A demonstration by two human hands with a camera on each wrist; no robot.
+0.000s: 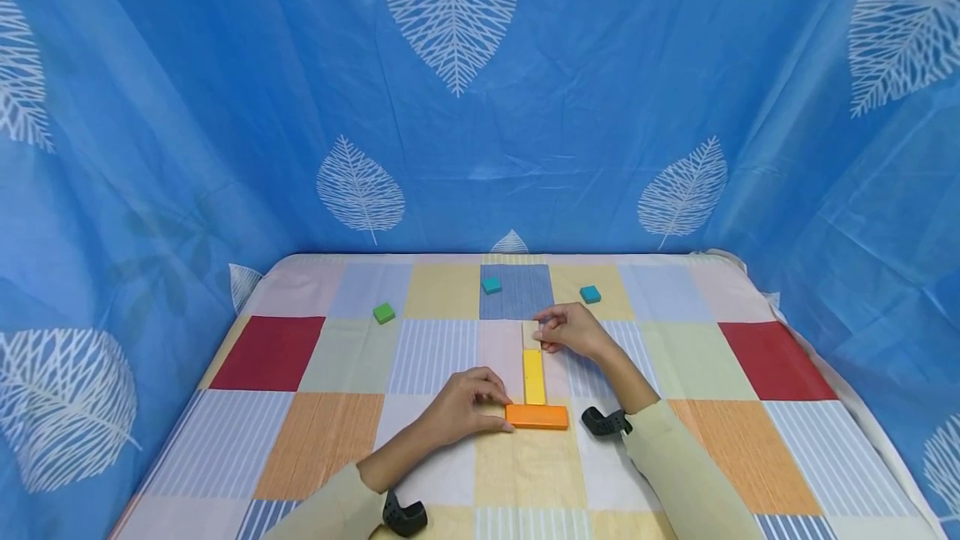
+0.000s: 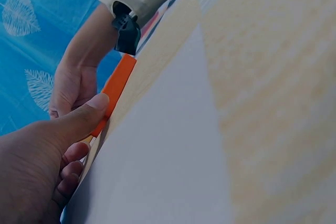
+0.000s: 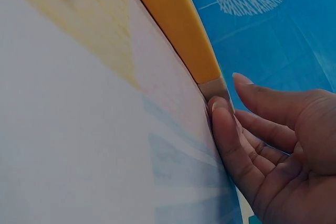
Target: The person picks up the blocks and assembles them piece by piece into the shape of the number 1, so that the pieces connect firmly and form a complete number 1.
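An orange rectangular block (image 1: 536,417) lies crosswise on the patchwork cloth. My left hand (image 1: 468,407) pinches its left end, the thumb on the near side; in the left wrist view that thumb presses the orange block (image 2: 119,80). From the orange block's far side a yellow block (image 1: 533,377) runs straight away from me. Beyond it, in line, lies a pale cream block (image 1: 530,337), partly hidden by my right hand (image 1: 573,330), which holds it at the fingertips. In the right wrist view the cream block (image 3: 214,87) meets the end of the yellow block (image 3: 178,24).
Farther back on the cloth are a green block (image 1: 384,313) at left, a teal block (image 1: 491,285) near the middle and a blue-teal block (image 1: 590,294) to its right. A blue leaf-printed curtain (image 1: 525,190) surrounds the table's back and sides. Both wrists wear black bands.
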